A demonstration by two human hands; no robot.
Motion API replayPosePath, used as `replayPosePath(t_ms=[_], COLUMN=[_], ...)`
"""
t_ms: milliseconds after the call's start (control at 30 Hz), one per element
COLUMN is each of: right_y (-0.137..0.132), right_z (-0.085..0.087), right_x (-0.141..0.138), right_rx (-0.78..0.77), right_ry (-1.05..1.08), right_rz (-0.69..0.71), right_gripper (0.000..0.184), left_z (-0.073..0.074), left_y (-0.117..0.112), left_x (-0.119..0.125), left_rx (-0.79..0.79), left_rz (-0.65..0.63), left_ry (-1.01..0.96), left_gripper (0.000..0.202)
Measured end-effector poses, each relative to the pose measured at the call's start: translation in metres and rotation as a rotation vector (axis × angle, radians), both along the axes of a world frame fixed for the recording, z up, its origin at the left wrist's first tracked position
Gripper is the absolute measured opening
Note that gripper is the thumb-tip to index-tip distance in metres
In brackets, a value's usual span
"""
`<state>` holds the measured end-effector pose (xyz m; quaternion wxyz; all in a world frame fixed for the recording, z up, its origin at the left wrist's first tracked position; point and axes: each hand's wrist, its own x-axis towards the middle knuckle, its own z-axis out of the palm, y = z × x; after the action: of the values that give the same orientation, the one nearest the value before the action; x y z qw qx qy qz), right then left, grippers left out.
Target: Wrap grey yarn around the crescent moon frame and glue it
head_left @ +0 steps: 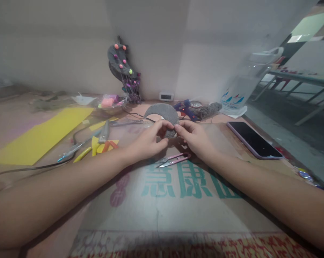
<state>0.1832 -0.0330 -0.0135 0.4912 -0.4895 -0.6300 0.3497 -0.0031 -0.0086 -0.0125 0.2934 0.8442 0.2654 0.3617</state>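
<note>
The head view is showing both forearms reaching in from the lower left and lower right corners, converging near the centre of the frame. The left hand (153, 139) is bending its fingers around the lower part of a yarn-wrapped grey crescent (165, 110), holding it with the index finger curling above and the thumb extending below. The right hand (192, 138) is meeting it from the other side, its thumb and index finger narrowing to a pinch at the crescent's lower right edge; what exactly the fingertips are gripping there is too blurred to tell. The crescent's broad curve is rising above and behind the fingers, just above the frame's centre. Pink-handled thread snips (175, 159) are lying just below the hands on the covered desk (119, 225). A blue glue gun (185, 109) is resting behind the right hand, and a smartphone (254, 139) is lying toward the right.
</note>
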Motion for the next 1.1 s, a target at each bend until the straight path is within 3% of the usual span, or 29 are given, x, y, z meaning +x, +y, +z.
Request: replayPosePath(t_ms=[300, 600, 800, 933, 1100], right_y=[0.0, -0.001, -0.004, -0.005, -0.005], right_z=[0.001, 0.003, 0.003, 0.003, 0.003], right_x=[-0.001, -0.001, -0.003, -0.002, -0.002], right_rx=[-0.007, 0.003, -0.027, 0.008, 0.009], right_ry=[0.015, -0.045, 0.051, 0.041, 0.065], right_rz=[-0.011, 0.005, -0.001, -0.015, -0.027], right_gripper=[0.03, 0.029, 0.03, 0.03, 0.031], left_z=[0.005, 0.005, 0.0, 0.003, 0.008], left_y=[-0.004, -0.003, 0.001, 0.002, 0.006], left_x=[0.002, 0.001, -0.001, -0.002, -0.002], left_rx=[-0.055, -0.01, -0.104, -0.149, -0.101], left_rz=[-0.003, 0.066, -0.019, 0.081, 0.189], left_ry=[0.019, 0.064, -0.054, -0.153, -0.07], left_gripper=[0.033, 0.022, 0.043, 0.024, 0.025])
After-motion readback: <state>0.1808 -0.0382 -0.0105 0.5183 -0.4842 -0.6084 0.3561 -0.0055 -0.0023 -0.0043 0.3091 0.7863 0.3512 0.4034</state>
